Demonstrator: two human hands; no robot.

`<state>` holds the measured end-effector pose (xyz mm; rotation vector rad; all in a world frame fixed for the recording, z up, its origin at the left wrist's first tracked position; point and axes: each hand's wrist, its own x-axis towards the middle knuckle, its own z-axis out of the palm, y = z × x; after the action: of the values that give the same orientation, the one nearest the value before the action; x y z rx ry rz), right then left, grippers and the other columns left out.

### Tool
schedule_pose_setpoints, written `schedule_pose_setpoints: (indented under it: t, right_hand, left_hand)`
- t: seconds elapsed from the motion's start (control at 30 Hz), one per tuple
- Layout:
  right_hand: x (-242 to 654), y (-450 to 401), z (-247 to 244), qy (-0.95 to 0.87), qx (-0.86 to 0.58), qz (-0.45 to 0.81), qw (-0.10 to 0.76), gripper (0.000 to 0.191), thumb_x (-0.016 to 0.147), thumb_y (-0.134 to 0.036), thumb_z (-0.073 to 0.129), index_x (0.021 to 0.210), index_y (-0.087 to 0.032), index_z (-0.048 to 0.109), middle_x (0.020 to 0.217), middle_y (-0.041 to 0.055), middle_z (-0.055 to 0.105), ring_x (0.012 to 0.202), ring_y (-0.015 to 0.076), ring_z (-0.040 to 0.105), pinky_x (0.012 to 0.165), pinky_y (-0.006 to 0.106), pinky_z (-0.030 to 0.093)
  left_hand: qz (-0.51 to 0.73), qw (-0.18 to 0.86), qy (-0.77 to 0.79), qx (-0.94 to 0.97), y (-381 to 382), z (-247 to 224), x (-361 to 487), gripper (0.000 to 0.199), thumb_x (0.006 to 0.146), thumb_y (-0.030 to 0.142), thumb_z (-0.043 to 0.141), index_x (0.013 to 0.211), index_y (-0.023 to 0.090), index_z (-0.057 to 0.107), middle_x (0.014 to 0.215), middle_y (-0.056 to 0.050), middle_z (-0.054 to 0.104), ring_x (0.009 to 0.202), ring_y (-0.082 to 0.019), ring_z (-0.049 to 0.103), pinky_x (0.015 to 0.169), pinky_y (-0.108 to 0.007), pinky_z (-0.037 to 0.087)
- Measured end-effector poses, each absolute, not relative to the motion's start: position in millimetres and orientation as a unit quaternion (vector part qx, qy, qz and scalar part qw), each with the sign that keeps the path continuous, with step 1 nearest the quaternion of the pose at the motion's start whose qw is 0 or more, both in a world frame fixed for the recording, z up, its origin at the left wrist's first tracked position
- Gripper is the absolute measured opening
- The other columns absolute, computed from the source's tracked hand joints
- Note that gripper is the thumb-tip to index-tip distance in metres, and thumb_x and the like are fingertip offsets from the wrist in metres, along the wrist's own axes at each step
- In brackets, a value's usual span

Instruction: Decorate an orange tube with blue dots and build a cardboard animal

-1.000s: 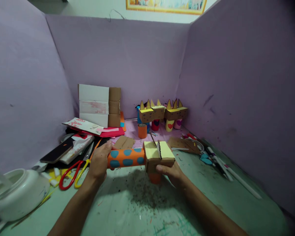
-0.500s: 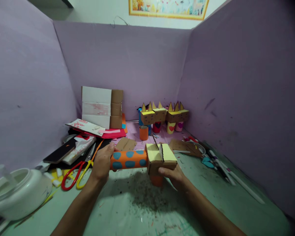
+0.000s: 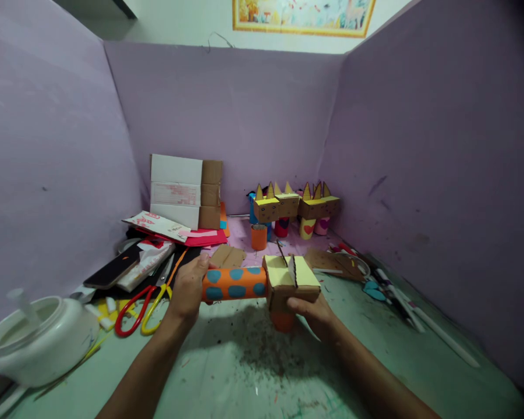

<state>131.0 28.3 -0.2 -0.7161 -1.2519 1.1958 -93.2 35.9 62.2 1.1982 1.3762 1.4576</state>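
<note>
My left hand (image 3: 191, 288) is wrapped round the left end of an orange paper tube with blue spots (image 3: 236, 283). The tube lies level, its right end against a small cardboard box head (image 3: 291, 279) with a pale yellow top and two upright cardboard ears. My right hand (image 3: 312, 314) grips that head at its lower right, thumb on the front face and the other fingers hidden behind. Under the head, a short orange piece (image 3: 282, 321) shows. Whether the tube is fixed to the head I cannot tell.
Scissors with red and yellow handles (image 3: 146, 308) lie left, near a white teapot (image 3: 43, 343) and a dark phone (image 3: 113, 267). Finished-looking box-headed figures (image 3: 297, 206) and an orange cylinder (image 3: 259, 237) stand at the back. Pens (image 3: 397, 297) lie right. Purple walls (image 3: 227, 116) enclose three sides.
The whole scene has shifted slightly right in view. Both hands keep the same hold on the spotted tube and the box head.
</note>
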Motion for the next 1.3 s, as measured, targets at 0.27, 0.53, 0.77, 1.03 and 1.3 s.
schedule_pose_setpoints:
  t: [0.27, 0.53, 0.77, 1.03, 1.3]
  right_hand:
    - [133.1, 30.5, 0.6, -0.527, -0.293, 0.504, 0.618, 0.076, 0.057, -0.046, 0.081, 0.123, -0.026, 0.049, 0.105, 0.0053, 0.069, 0.096, 0.0279, 0.063, 0.082, 0.038, 0.049]
    - [138.8, 29.7, -2.8, -0.547, -0.312, 0.455, 0.63, 0.081, 0.054, -0.049, 0.082, 0.123, -0.025, 0.048, 0.107, 0.0057, 0.066, 0.097, 0.0285, 0.061, 0.079, 0.036, 0.049]
    - [142.0, 16.8, 6.9, -0.654, -0.311, 0.327, 0.608, 0.087, 0.054, -0.039, 0.084, 0.128, -0.032, 0.039, 0.112, 0.0053, 0.059, 0.097, 0.0288, 0.06, 0.084, 0.041, 0.049]
    - [134.9, 16.3, -4.4, -0.684, -0.265, 0.2, 0.649, 0.089, 0.055, -0.036, 0.085, 0.131, -0.036, 0.038, 0.143, 0.0064, 0.038, 0.131, 0.0374, 0.037, 0.107, 0.053, 0.031]
    - [135.3, 16.3, 0.9, -0.618, -0.344, 0.337, 0.621, 0.078, 0.059, -0.048, 0.079, 0.125, -0.026, 0.044, 0.107, 0.0073, 0.064, 0.095, 0.0315, 0.062, 0.079, 0.042, 0.05]
  left_hand:
    - [0.565, 0.49, 0.526, 0.405, 34.6, 71.8, -91.1, 0.038, 0.067, 0.052, 0.06, 0.076, 0.015, 0.06, 0.061, 0.0, 0.058, 0.038, -0.014, 0.051, 0.027, -0.025, 0.041]
    - [0.591, 0.532, 0.497, 0.347, 35.2, 72.9, -90.8, 0.038, 0.062, 0.049, 0.067, 0.077, 0.014, 0.063, 0.067, -0.002, 0.059, 0.053, -0.015, 0.056, 0.042, -0.024, 0.046]
    - [0.576, 0.505, 0.456, 0.453, 34.7, 73.3, -100.3, 0.036, 0.062, 0.049, 0.068, 0.066, 0.014, 0.064, 0.059, 0.0, 0.056, 0.053, -0.013, 0.048, 0.048, -0.023, 0.038]
    - [0.587, 0.418, 0.401, 0.565, 33.1, 72.9, -111.5, 0.03, 0.073, 0.043, 0.061, 0.066, 0.015, 0.068, 0.062, -0.003, 0.056, 0.062, -0.017, 0.05, 0.056, -0.026, 0.039]
    - [0.55, 0.54, 0.441, 0.461, 30.9, 76.7, -106.5, 0.046, 0.07, 0.06, 0.059, 0.08, 0.016, 0.063, 0.071, -0.003, 0.059, 0.05, -0.016, 0.053, 0.035, -0.027, 0.043]
